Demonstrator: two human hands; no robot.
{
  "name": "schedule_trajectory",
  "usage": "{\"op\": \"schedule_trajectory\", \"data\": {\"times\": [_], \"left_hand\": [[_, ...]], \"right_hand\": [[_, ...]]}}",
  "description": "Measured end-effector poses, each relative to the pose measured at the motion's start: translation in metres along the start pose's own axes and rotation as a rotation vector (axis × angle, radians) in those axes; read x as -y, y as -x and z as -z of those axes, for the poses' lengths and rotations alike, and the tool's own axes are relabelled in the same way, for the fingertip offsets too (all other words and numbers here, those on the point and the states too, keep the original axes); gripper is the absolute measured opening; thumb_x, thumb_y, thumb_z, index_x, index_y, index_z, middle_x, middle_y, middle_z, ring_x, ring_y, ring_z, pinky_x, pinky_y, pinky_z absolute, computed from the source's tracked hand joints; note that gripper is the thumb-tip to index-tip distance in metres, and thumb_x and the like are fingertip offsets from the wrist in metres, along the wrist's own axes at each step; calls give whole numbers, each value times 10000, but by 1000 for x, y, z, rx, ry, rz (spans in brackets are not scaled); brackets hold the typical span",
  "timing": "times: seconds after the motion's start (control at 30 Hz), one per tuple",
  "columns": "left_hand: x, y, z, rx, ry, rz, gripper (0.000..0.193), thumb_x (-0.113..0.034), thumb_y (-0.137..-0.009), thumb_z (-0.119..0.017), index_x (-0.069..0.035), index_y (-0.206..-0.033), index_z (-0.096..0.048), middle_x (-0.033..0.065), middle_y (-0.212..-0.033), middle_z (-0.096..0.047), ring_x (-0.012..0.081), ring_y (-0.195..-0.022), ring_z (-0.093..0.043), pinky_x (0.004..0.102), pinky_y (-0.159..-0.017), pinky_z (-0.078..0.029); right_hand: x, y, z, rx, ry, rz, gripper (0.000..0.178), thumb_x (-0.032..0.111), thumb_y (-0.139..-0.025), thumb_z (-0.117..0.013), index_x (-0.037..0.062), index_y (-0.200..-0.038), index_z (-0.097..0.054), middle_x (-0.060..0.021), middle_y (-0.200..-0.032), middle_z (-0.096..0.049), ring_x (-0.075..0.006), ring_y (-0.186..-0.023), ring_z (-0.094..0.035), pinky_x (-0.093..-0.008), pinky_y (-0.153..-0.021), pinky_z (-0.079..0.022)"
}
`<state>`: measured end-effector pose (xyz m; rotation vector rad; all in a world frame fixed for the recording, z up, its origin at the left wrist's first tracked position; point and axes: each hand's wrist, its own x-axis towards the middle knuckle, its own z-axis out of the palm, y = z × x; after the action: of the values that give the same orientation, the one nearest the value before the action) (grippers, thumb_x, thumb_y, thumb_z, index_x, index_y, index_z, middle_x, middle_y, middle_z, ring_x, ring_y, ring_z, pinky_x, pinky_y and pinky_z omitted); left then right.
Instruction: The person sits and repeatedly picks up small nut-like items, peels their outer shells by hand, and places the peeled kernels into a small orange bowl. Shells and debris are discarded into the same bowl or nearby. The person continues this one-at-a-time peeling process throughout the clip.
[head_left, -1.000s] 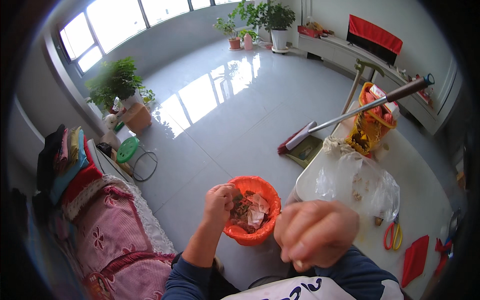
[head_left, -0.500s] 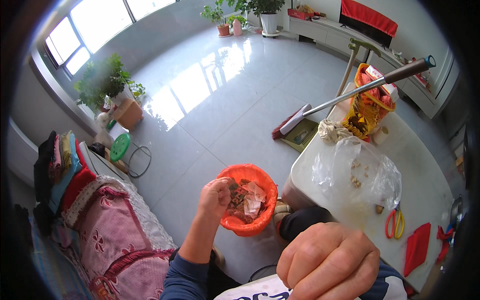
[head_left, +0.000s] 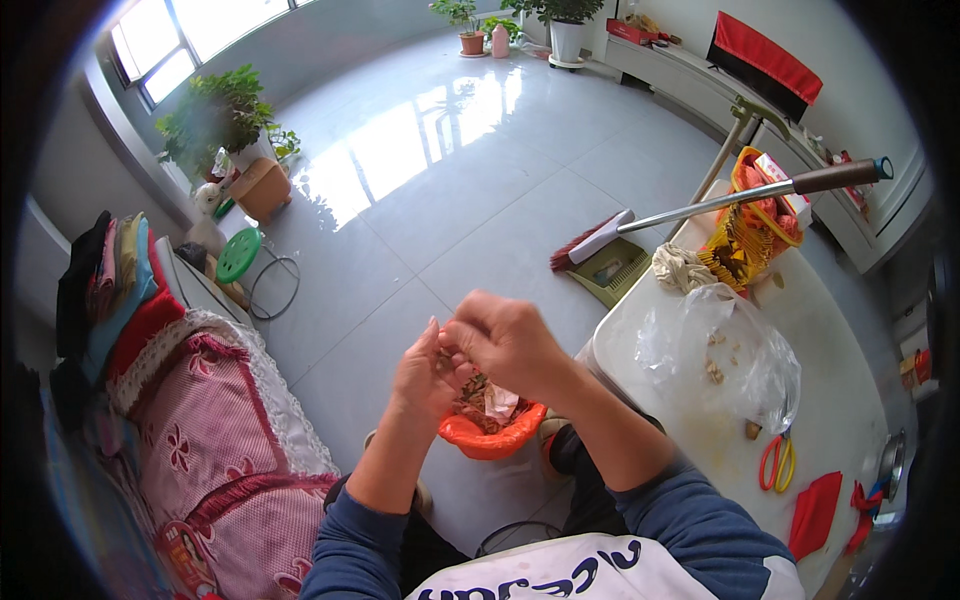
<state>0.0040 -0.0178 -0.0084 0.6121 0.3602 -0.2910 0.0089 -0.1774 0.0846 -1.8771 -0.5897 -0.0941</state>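
Sofa (head_left: 215, 440): pink, lace-edged, left of the bowl, with folded clothes stacked at its far end.
Left hand (head_left: 425, 372): a second ago it gripped the bowl's rim; now it is up above the bowl, palm toward the right hand, fingers curled close together around something small that I cannot make out.
Bowl (head_left: 492, 432): orange, low between the knees, just under both hands; no hand holds it now. Brownish scraps and a pale piece lie inside.
Right hand (head_left: 508, 340): earlier a loose fist near the chest, well back from the bowl; now it has come forward to meet the left hand, fingertips pressed together, pinching at whatever sits between the two hands.
Meaning: judging from this, the work has shifted from steadying the bowl to two-handed picking or shelling over it, so bits would fall in.
Bag (head_left: 722, 360): clear plastic on the white table, right of the bowl, a few pale bits inside.
Scissors (head_left: 776, 462): orange-handled, beyond the bag, at the table's near end.
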Motion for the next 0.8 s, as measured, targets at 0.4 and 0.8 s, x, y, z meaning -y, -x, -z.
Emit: {"op": "schedule_trajectory", "data": {"times": [0.4,0.8], "left_hand": [[-4,8,-4,199,70,138,667,-546,-994,-324,63,-1125,-562,176,-1113,-598,267,-1091,-578,404,-979,-471],[-7,3,4,88,124,133,583,-497,-995,-401,51,-1117,-558,149,-1107,-602,237,-1053,-594,364,-928,-510]], "right_hand": [[-53,20,-57,225,524,119,245,68,-817,-603,51,-1061,-622,-176,-1023,-614,-321,-971,-618,-419,-793,-528],[-45,11,-54,134,279,52,156,49,-841,-606,7,-992,-608,-169,-869,-646,-314,-824,-652,-398,-691,-529]]}}
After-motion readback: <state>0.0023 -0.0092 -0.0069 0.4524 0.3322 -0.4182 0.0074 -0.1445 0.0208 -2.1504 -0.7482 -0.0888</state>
